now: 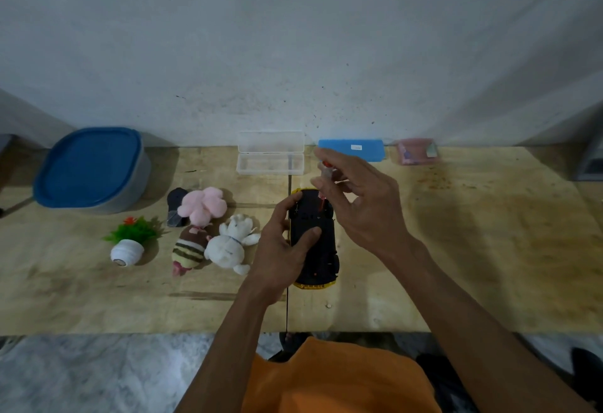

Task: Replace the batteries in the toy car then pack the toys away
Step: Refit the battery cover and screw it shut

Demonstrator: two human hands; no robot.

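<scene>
A yellow toy car [321, 251] lies upside down on the wooden table [456, 249], its black underside facing up. My left hand [282, 246] grips the car's left side, thumb on the underside. My right hand [355, 194] holds a small screwdriver [324, 184] with a clear and red handle, its tip down on the far end of the underside. To the left lie a pink plush [204, 205], a striped plush [187, 251] and a white plush [230, 243]. A small fake plant [130, 238] in a white pot lies on its side.
A grey tub with a blue lid [91, 169] stands at the back left. An open clear plastic case [270, 153], a blue box [352, 149] and a pink box [414, 151] line the wall. A dark small object [175, 207] sits behind the pink plush.
</scene>
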